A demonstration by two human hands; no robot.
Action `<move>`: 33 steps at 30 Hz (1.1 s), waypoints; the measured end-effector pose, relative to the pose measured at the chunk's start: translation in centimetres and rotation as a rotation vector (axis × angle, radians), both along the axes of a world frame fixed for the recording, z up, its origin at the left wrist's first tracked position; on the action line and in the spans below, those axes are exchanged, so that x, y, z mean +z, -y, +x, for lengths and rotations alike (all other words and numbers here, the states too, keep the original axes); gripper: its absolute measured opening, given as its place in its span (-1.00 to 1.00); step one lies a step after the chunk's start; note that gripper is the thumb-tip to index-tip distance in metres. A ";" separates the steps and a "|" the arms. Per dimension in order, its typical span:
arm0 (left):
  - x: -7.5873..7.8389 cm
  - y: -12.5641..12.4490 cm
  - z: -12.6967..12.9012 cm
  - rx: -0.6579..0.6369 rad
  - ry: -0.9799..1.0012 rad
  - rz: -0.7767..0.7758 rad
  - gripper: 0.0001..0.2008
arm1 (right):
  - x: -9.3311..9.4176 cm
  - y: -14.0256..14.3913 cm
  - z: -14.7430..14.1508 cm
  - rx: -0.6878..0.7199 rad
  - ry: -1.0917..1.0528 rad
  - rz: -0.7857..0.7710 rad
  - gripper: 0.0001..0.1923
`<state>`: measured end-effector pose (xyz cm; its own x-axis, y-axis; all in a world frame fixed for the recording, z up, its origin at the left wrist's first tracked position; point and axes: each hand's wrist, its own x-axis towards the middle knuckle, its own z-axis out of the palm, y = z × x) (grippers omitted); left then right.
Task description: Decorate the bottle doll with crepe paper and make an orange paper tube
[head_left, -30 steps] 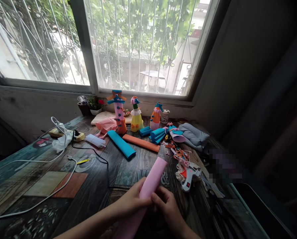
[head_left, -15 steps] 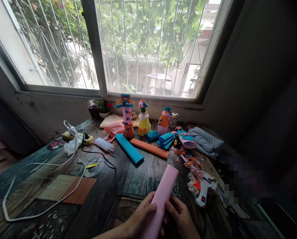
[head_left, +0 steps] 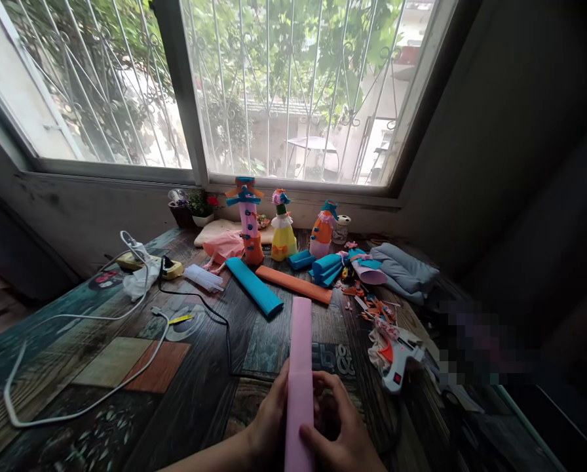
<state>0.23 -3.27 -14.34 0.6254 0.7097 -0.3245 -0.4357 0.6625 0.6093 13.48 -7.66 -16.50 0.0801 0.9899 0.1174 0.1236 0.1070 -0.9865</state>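
Observation:
A long flat roll of pink crepe paper [head_left: 301,354] stands nearly upright in front of me, its lower end cut off by the picture's bottom edge. My left hand [head_left: 270,413] is closed around its left side, the fingertips hidden behind the paper. On the other side, my right hand [head_left: 340,423] grips the roll with the thumb on the front face and the fingers curled behind. Beyond it on the table lie a folded blue crepe paper roll [head_left: 254,286] and an orange crepe paper roll [head_left: 296,284].
Paper-decorated bottles [head_left: 284,236] stand below the window. A glue gun [head_left: 396,360] lies at right, beside paper scraps [head_left: 372,305] and a grey cloth [head_left: 404,269]. At left are a white cable [head_left: 111,400], a power strip [head_left: 174,269] and glue sticks [head_left: 202,278].
The pink roll has swung from leaning right to nearly upright, its top moving left. My right hand has shifted slightly down and left along it. The view has tilted a little.

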 end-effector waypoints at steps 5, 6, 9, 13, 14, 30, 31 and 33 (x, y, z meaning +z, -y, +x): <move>0.5 -0.1 0.0 0.084 0.039 0.067 -0.44 | 0.0 0.0 0.4 0.024 -0.046 -0.060 -0.43; 0.3 -0.2 0.0 0.091 0.032 0.079 -0.38 | 0.1 0.0 0.4 0.032 -0.046 -0.060 -0.42; -0.6 -0.4 0.1 0.094 0.032 0.124 -0.25 | 0.5 0.0 0.6 0.077 -0.027 -0.023 -0.31; -1.6 -0.8 0.0 0.049 0.039 0.220 -0.26 | 0.8 0.0 0.7 0.147 0.032 0.041 -0.18; -1.6 -0.8 0.0 0.038 0.030 0.228 -0.28 | 0.7 -0.1 0.7 0.155 0.036 0.042 -0.18; 0.4 -0.8 0.0 0.087 -0.001 -0.010 -0.41 | -0.7 -0.2 0.7 0.084 -0.184 -0.046 -0.47; 0.7 -0.8 -0.1 0.063 -0.012 -0.043 -0.36 | -0.4 -0.2 0.7 0.088 -0.205 -0.077 -0.49; 1.2 -0.8 -0.3 0.046 -0.041 -0.074 -0.23 | 0.5 -0.3 0.8 0.077 -0.242 -0.104 -0.56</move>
<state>-0.06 -2.51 -13.15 0.5778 0.7107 -0.4014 -0.4428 0.6860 0.5773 14.24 -7.32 -16.00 0.0176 0.9998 0.0015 -0.1213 0.0036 -0.9926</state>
